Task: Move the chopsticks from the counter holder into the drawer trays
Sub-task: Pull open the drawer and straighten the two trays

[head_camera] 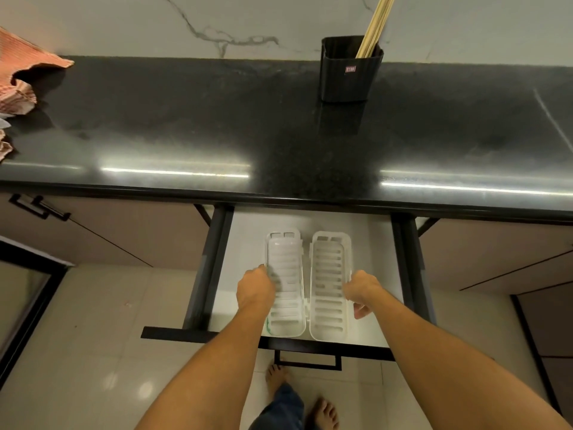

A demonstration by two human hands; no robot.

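Several pale wooden chopsticks (375, 23) lean in a black ribbed holder (347, 79) at the back of the counter. Below it, the open drawer (245, 231) holds two white slotted trays side by side. My left hand (255, 290) grips the left edge of the left tray (285, 252), fingers curled over its rim. My right hand (361, 290) grips the right edge of the right tray (328, 274), with the thumb low at its side. Both trays hold nothing.
The glossy black counter (186, 119) overhangs the drawer's back. A striped orange cloth (18, 72) lies at the counter's far left. The drawer's black handle (307, 363) juts toward my bare feet on the tiled floor. Closed cabinet fronts flank the drawer.
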